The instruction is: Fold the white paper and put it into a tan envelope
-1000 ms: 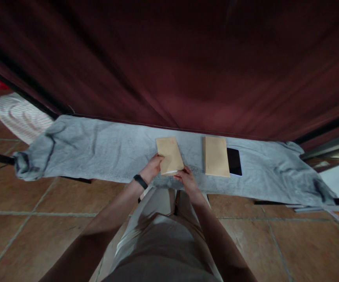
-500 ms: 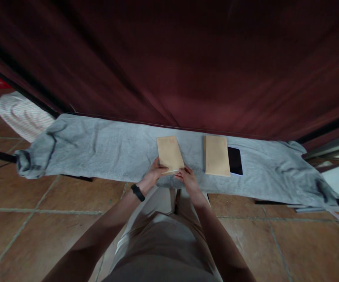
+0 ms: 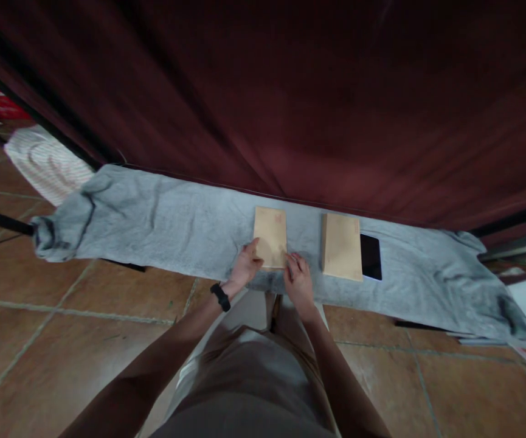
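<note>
A tan kraft-paper envelope (image 3: 270, 234) with small red print near its upper right corner lies close above the grey cloth in front of me; whether it is one or several is hard to see. My left hand (image 3: 245, 264) is closed on its lower left edge, the thumb resting on top. At its lower right edge, the curled fingers of my right hand (image 3: 297, 277) pinch the corner. To the right stands a thick stack of similar tan envelopes (image 3: 343, 246), apart from both hands. A dark-screened tablet (image 3: 371, 257) sits against that stack, partly hidden by it.
The grey cloth (image 3: 190, 225) covers a long narrow bench. Behind it hangs a dark red curtain (image 3: 263, 109). A striped cloth (image 3: 48, 161) is at the far left, near black frame bars. Tiled floor (image 3: 121, 347) runs along the front.
The envelope has turned from a slant to nearly straight and come down flatter. My right hand has shifted from its bottom edge to its lower right side. The view has tilted slightly.
</note>
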`<state>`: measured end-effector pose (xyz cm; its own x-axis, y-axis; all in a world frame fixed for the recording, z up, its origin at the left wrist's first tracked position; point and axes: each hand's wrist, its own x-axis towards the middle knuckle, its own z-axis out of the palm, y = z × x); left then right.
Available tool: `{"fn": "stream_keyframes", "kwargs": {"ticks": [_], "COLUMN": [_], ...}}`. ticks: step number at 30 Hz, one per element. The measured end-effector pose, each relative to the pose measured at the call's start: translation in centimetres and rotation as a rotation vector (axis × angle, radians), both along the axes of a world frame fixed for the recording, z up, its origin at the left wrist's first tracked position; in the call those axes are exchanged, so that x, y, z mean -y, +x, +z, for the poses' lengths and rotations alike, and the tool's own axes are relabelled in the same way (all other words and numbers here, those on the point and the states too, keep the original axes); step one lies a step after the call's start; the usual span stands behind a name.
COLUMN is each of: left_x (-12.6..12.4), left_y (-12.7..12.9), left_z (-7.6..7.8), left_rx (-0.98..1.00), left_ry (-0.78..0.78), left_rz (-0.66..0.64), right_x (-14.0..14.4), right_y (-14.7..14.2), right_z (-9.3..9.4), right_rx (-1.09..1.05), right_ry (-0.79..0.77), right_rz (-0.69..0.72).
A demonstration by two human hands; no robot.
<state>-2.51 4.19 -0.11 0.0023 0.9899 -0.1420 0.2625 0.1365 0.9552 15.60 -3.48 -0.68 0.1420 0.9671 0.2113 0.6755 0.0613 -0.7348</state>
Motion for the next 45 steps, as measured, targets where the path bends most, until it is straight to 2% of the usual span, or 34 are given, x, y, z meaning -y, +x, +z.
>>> {"fn": "stream_keyframes", "kwargs": {"ticks": [2,4,8,10,14,17,20,27,34,40,45], "left_x": [0.3,0.7,1.9,2.5,3.8,4.6,4.8,4.5,4.6,4.1,3.8], "left_y": [-0.3,-0.4,-0.6,-0.5,0.0,0.3,0.1,-0.5,-1.3,-2.6,-2.3], "left_z": [0.1,0.4,1.2,1.4,0.6,-0.4,-0.9,-0.4,-1.0,-1.2,-0.6], "left_rx": [-0.143,-0.26,-0.573,-0.711,-0.82,-0.859,-0.865,-0.731,-0.462,-0.353,-0.282], "left_ry": [0.089,0.141,0.26,0.389,0.604,0.628,0.629,0.583,0.445,0.373,0.358], "left_rz": [-0.017,-0.045,-0.14,-0.251,-0.603,-0.688,-0.711,-0.72,-0.607,-0.497,-0.432], "right_x": [0.2,0.3,0.5,0.5,0.7,0.8,0.8,0.9,1.0,0.4,0.0], "right_y": [-0.2,-0.4,-0.3,-0.2,-0.3,-0.3,-0.3,0.4,1.1,0.8,-0.2], "right_z": [-0.1,-0.2,-0.7,-1.0,-1.3,-1.3,-1.3,-1.6,-2.0,-1.6,-1.3], "right_rx": [0.119,0.203,0.298,0.315,0.333,0.349,0.352,0.351,0.283,0.188,0.176], "right_ry": [0.029,0.026,0.011,0.011,0.022,0.018,0.011,0.009,0.025,0.004,-0.02], "right_rz": [0.164,0.264,0.315,0.314,0.293,0.297,0.302,0.358,0.345,0.233,0.127]}}
